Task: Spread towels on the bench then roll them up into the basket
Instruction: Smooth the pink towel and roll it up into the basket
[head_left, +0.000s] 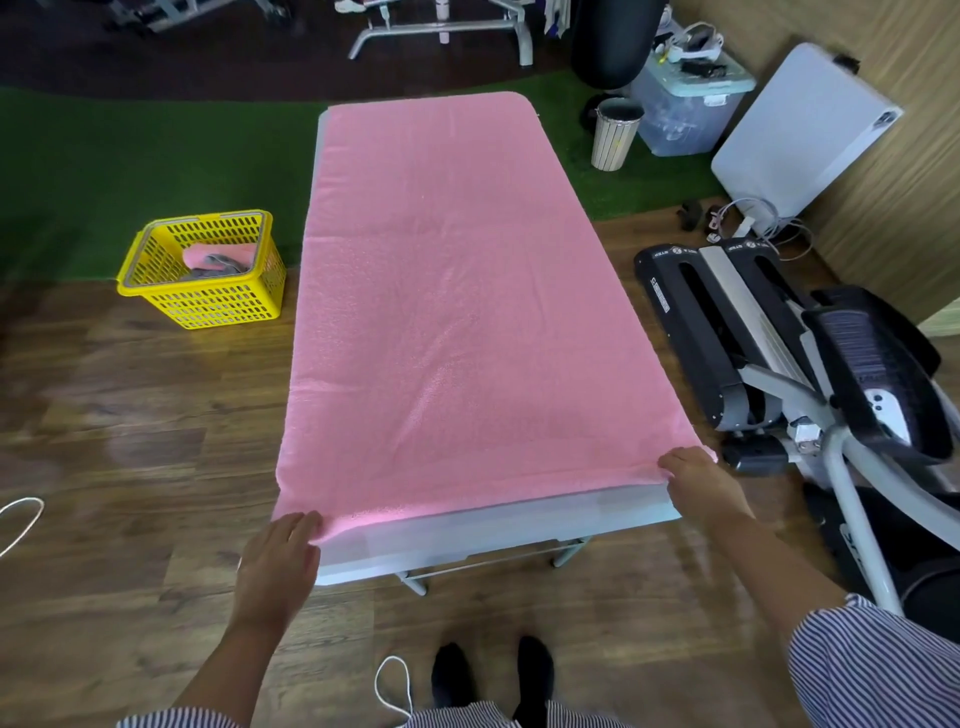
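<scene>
The fingertips of both hands are hidden where they meet the pink towel (452, 312), so any pinch cannot be told. The left hand (280, 561) and right hand (698, 480) touch its near corners. It lies flat (faintly creased) over the bench (498, 535); yellow basket (202, 270) on the floor, left.
</scene>
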